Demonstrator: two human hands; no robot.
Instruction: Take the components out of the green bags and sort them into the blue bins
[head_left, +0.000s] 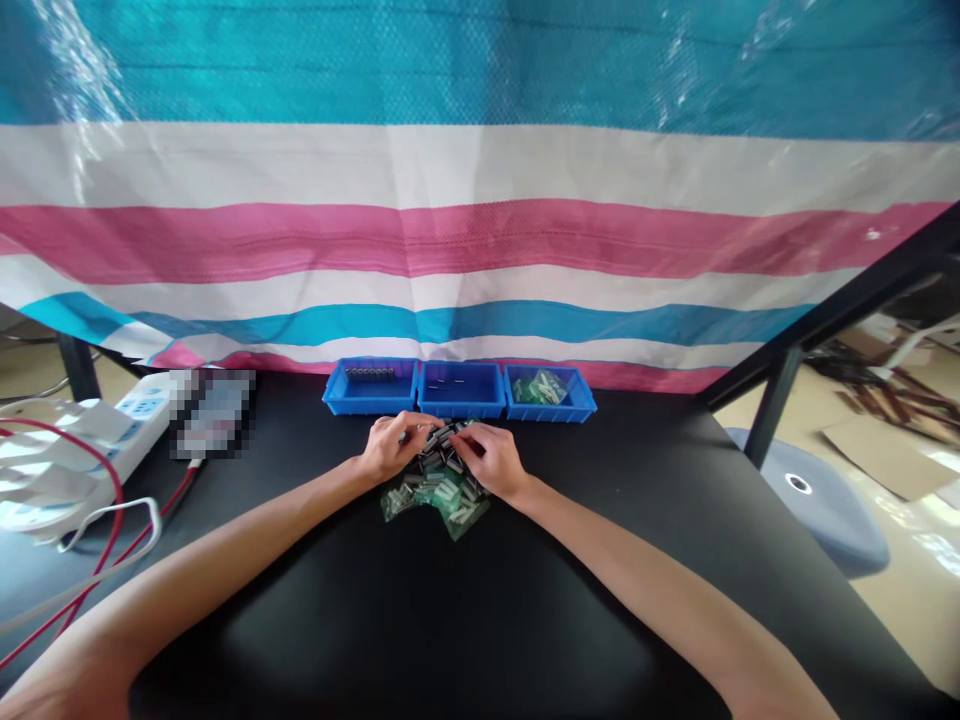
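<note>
A loose pile of small metal cylinders [435, 440] lies on the black table between my hands. Small green-tinted clear bags [450, 498] with short metallic pieces inside lie against its near side. My left hand [390, 446] is at the left of the pile, its thumb and fingers drawn together; whatever they grip is too small to name. On the right side, my right hand [493, 458] reaches into the pile with fingers bent in a pinch. Its fingertips are partly hidden, so what they hold cannot be made out.
Three blue bins stand behind the pile: the left bin [370, 402] holds a row of small cylinders, the middle bin [461, 404] a few thin pieces, the right bin [551, 408] green-tinted bags. Left are a power strip [154, 400] and cables [112, 480]. A striped sheet [480, 235] hangs behind.
</note>
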